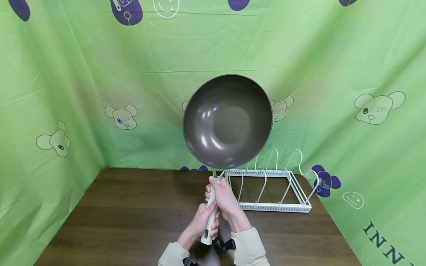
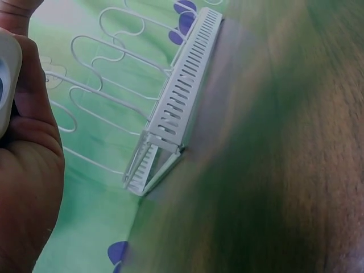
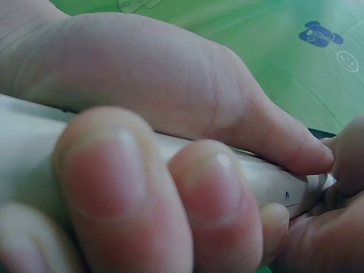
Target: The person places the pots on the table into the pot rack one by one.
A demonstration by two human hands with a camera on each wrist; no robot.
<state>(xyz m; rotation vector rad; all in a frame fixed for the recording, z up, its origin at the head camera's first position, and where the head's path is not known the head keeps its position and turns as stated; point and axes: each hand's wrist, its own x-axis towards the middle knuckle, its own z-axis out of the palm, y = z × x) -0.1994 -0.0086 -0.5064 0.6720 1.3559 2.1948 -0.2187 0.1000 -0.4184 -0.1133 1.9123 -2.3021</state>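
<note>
A green cloth backdrop (image 1: 66, 92) printed with cartoon bears hangs behind and beside a dark wooden counter (image 1: 126, 207). Above the counter, a large grey-brown wok (image 1: 227, 121) is held up with its bowl facing the camera, its rim just over the left end of a white wire rack (image 1: 273, 192), which stands on the counter at about two o'clock from the hands. The wok's pale handle (image 1: 209, 218) runs down toward six o'clock. The right hand (image 1: 225, 201) wraps its grip closed round the upper handle, fingers curled over it. The left hand (image 1: 203, 221) grips the lower handle, fingers likewise curled around it, just under the right.
</note>
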